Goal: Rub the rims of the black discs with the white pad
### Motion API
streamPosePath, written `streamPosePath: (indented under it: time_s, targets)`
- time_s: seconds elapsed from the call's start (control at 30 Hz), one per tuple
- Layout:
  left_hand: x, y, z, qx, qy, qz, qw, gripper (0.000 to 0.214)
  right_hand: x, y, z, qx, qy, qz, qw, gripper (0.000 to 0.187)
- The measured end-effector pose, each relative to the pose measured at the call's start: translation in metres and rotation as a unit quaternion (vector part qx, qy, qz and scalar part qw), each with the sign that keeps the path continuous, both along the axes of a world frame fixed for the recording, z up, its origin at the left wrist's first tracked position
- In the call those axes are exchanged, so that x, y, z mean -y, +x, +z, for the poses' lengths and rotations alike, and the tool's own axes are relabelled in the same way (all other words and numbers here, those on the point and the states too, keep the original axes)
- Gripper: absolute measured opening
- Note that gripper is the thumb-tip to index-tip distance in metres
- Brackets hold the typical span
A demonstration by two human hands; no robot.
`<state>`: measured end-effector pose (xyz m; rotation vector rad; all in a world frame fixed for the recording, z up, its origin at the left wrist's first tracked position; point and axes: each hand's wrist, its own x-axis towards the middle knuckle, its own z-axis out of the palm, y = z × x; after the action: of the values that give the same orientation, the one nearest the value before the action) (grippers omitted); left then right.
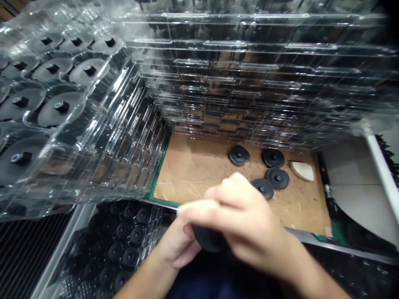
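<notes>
My right hand (237, 220) lies over my left hand (177, 247) near the bottom middle. Both are closed around a black round part (207, 240) held between them; most of it is hidden by the fingers. Just beyond them, several loose black discs (270, 169) with a small centre knob lie on a sheet of brown cardboard (193, 166). A small pale wedge-shaped piece (302, 171) rests on the cardboard to the right of the discs.
Tall stacks of clear plastic blister trays (255, 74) wall off the back. A tilted stack at the left (56, 99) holds black discs. Below left, a clear tray (121, 236) is full of small black parts. A white surface (352, 178) lies at right.
</notes>
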<state>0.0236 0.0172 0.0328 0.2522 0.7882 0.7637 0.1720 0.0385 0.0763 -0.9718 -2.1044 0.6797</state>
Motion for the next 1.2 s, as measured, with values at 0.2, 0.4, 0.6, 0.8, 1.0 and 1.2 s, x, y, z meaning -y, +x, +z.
streamPosePath:
  time_s: [0.2,0.4,0.6,0.8,1.0,1.2]
  targets:
    - [0.002,-0.009,-0.006,0.109,-0.021,0.021,0.994,0.053,-0.028,0.01,-0.064,-0.059,-0.225,-0.136,0.963,0.027]
    - [0.001,-0.015,-0.007,0.144,-0.032,0.033,0.989,0.05,-0.013,-0.004,-0.122,0.031,-0.244,-0.17,0.954,0.029]
    - [0.001,-0.019,-0.012,0.187,-0.028,0.024,0.982,0.053,0.001,0.011,-0.105,0.018,-0.216,-0.194,0.957,0.032]
    - [0.0,-0.021,-0.01,0.217,0.013,-0.031,0.976,0.062,0.019,0.019,-0.089,-0.003,-0.216,-0.16,0.963,0.023]
    - [0.004,-0.021,-0.012,-0.169,0.308,0.034,0.936,0.099,0.038,0.013,-0.089,-0.013,-0.22,-0.203,0.954,0.032]
    - [0.004,-0.022,-0.028,-0.374,0.592,0.022,0.713,0.118,0.057,0.02,-0.077,-0.045,-0.108,-0.242,0.963,0.046]
